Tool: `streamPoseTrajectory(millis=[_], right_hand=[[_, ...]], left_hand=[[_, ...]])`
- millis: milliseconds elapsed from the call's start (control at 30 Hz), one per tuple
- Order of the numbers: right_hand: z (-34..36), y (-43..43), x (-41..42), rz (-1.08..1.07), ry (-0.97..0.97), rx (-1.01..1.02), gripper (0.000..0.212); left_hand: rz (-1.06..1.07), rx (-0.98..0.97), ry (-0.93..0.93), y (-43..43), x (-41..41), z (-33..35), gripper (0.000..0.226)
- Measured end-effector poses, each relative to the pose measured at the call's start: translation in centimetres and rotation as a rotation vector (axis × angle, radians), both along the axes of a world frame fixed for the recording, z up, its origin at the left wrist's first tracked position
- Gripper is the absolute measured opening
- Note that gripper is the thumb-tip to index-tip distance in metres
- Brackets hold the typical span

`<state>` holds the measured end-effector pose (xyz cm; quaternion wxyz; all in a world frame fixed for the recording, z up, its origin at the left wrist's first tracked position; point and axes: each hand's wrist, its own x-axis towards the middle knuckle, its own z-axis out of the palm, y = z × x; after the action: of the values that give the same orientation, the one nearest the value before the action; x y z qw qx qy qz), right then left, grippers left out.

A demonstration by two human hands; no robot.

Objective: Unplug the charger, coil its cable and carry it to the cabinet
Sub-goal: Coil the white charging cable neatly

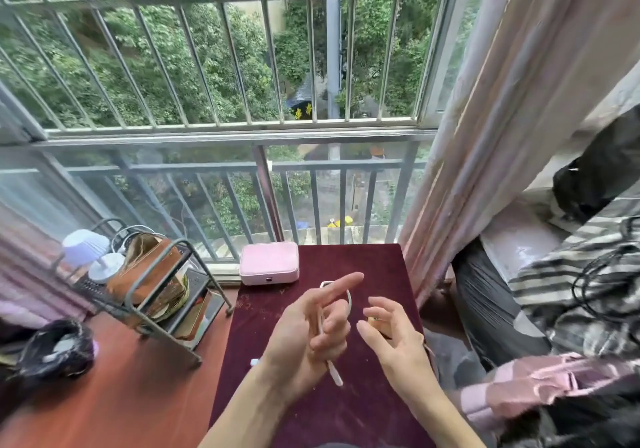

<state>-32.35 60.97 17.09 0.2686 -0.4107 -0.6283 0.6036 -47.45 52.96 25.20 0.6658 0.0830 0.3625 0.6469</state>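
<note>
A thin white charger cable (349, 300) loops over my left hand (311, 326), which hovers above the dark red table (346, 413). The cable runs across the palm behind the curled fingers, and its white plug end (335, 375) hangs below the hand. My index finger points up and to the right. My right hand (391, 333) is a little to the right with fingers spread and curved; something small and tan sits behind its fingers, and I cannot tell what it is. The charger's body is not clearly visible.
A pink case (269, 262) lies at the table's far edge by the barred window. A metal rack (152, 285) with a small lamp stands on the left. Pink curtain (485, 156) and piled clothes with black cords (602, 274) fill the right. A small white object (254, 362) lies at the table's left edge.
</note>
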Motion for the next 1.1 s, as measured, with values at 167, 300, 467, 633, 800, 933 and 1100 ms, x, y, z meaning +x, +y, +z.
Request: streamPoseTrajectory(millis=[167,300,467,633,800,933,1100], right_hand=[[-0.7,0.3,-5.3,0.179,0.034,-0.163,0.025],[-1.2,0.0,-6.2,0.199,0.085,-0.104,0.025],[-1.8,0.5,-4.7,0.27,0.049,0.093,0.018],[-2.8,1.1,-1.1,0.302,-0.042,0.002,0.014],[-3.7,0.4,1.1,0.271,-0.147,0.104,0.019],[-1.5,0.2,1.0,0.269,-0.194,0.376,0.026],[2.3,0.5,1.2,0.388,-0.373,0.679,0.031]], left_hand=[[-0.052,0.055,-0.109,-0.6,1.0,2.3,0.062],[-0.073,0.187,-0.23,-1.3,0.8,4.1,0.059],[0.009,0.324,-0.162,-0.6,-0.6,6.0,0.046],[0.187,0.353,-0.137,-0.1,-2.8,7.0,0.037],[0.272,0.42,-0.068,0.5,-4.2,7.8,0.036],[0.306,0.384,0.089,1.1,-4.1,8.0,0.039],[0.329,0.327,0.294,1.6,-4.0,7.5,0.039]])
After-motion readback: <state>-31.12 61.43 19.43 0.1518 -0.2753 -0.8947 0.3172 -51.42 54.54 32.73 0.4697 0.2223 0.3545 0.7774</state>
